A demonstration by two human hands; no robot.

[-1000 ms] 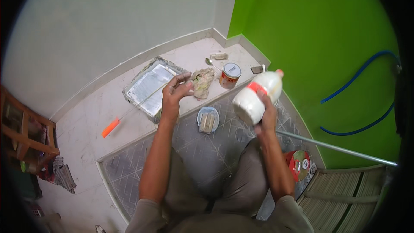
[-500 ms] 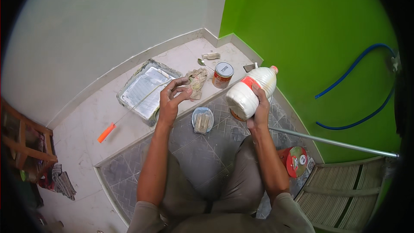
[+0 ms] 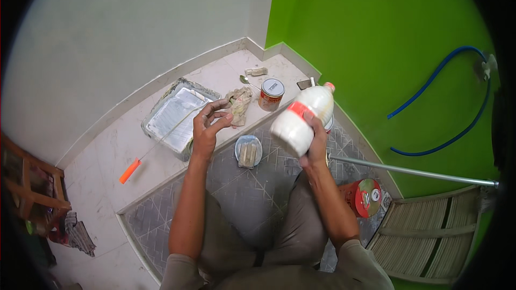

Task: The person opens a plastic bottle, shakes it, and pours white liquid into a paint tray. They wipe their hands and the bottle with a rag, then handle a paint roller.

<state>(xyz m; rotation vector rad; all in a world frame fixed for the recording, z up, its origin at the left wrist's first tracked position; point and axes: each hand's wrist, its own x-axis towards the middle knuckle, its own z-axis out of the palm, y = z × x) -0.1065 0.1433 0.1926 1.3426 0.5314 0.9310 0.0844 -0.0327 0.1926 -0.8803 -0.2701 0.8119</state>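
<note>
My right hand (image 3: 316, 144) grips a white plastic bottle (image 3: 318, 101) with a red band and pinkish-red cap. The bottle is tilted in the air, cap end pointing away and to the right. My left hand (image 3: 208, 124) is raised with curled fingers, thumb and fingertips apart, holding nothing. Just past its fingertips a crumpled, stained rag (image 3: 238, 106) lies on the pale ledge. Beside the rag stands a lidded paint can (image 3: 272, 95). A paint tray (image 3: 173, 121) sits behind my left hand, a roller with an orange handle (image 3: 130, 171) lying across it.
A bluish dish (image 3: 248, 151) with pale blocks rests on the grey tiled floor. A spoon (image 3: 244, 79) lies on the ledge. To my right are a red container (image 3: 361, 197), a metal pole (image 3: 414, 170), a slatted wooden piece (image 3: 424, 239) and a blue hose (image 3: 442, 79) against the green wall.
The bottle in my right hand has shifted a little to the left. My left hand keeps about the same pose. The whole view has shifted slightly.
</note>
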